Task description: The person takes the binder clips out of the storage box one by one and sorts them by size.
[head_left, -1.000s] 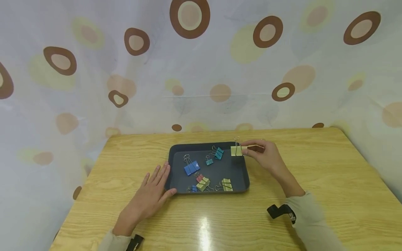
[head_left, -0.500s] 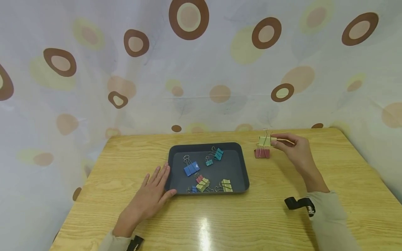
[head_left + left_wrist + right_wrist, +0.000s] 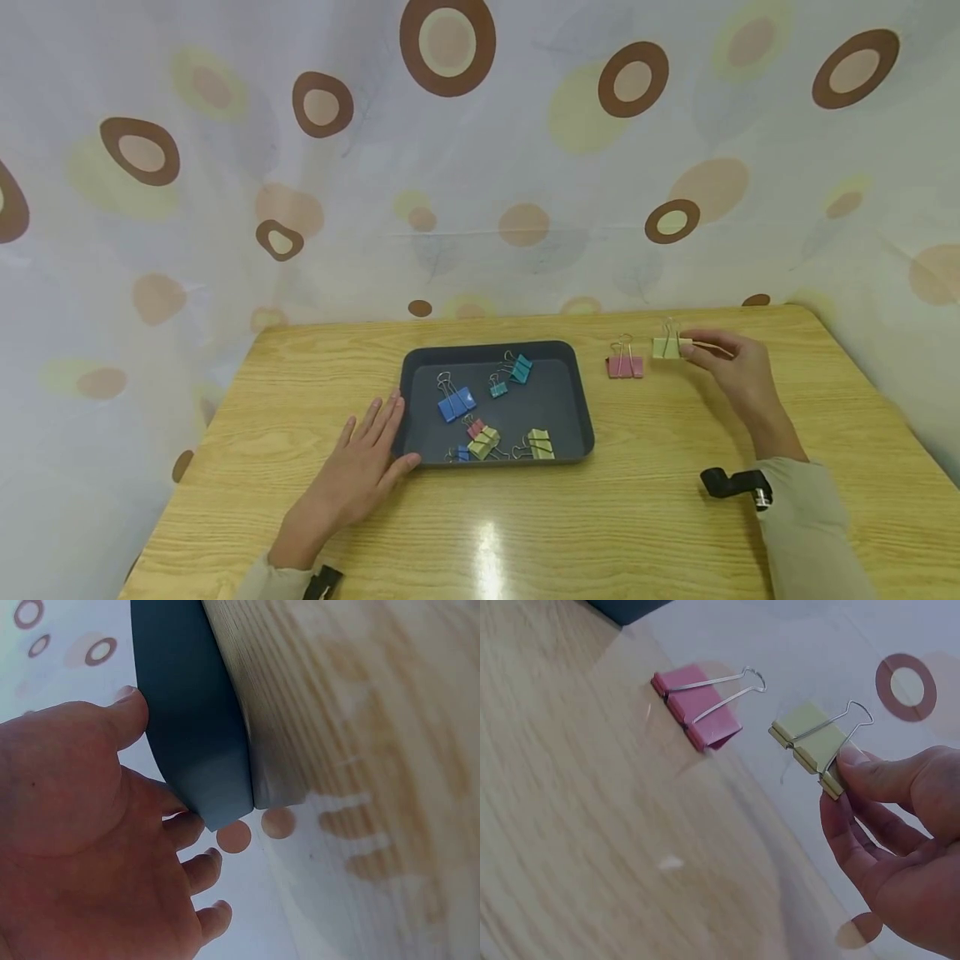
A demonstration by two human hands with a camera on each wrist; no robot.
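Note:
Between thumb and fingers my right hand (image 3: 738,367) pinches a yellow binder clip (image 3: 666,347) by its right end, its wire handles pointing up. Just left of it a pink binder clip (image 3: 625,367) stands on the table; in the right wrist view the yellow clip (image 3: 810,739) and the pink clip (image 3: 697,709) are apart. My left hand (image 3: 352,471) has its fingers spread against the left side of the dark tray (image 3: 581,408). In the left wrist view the thumb and fingertips touch the tray's outer wall (image 3: 191,705).
Inside the tray lie a large blue clip (image 3: 457,405), two teal clips (image 3: 519,368), a yellow clip (image 3: 540,444) at the front right, and a cluster of yellow (image 3: 484,442), red (image 3: 475,427) and small blue clips (image 3: 462,452). A patterned curtain (image 3: 465,183) hangs behind the wooden table (image 3: 585,533).
My right hand has carried the yellow binder clip rightward from over the tray's back right corner, past the pink clip, to the table at its right. The left hand has stayed put.

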